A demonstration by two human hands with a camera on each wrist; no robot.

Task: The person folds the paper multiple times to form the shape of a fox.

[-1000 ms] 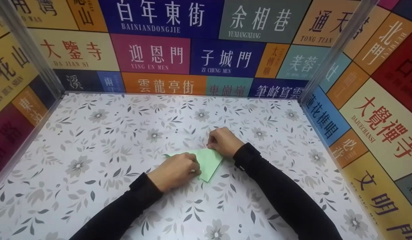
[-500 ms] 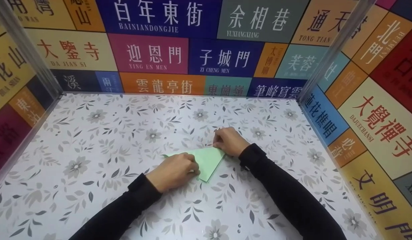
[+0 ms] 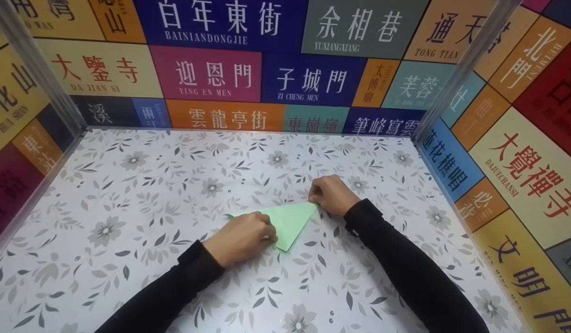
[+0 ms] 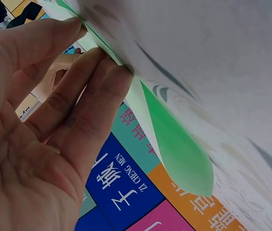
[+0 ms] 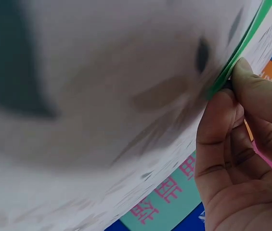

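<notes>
Pressing green paper [image 3: 292, 224] is the left hand [image 3: 242, 237], the right hand [image 3: 334, 195] pinching its corner (both hands bare).

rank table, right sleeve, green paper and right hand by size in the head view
1. Table
2. Right sleeve
3. Green paper, right hand: too alike to rank; left hand hides some paper

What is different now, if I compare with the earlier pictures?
The right hand has moved to the right along the far edge of the green paper, now reaching its right corner. The left hand stays on the paper, which visibly has not shifted.
</notes>
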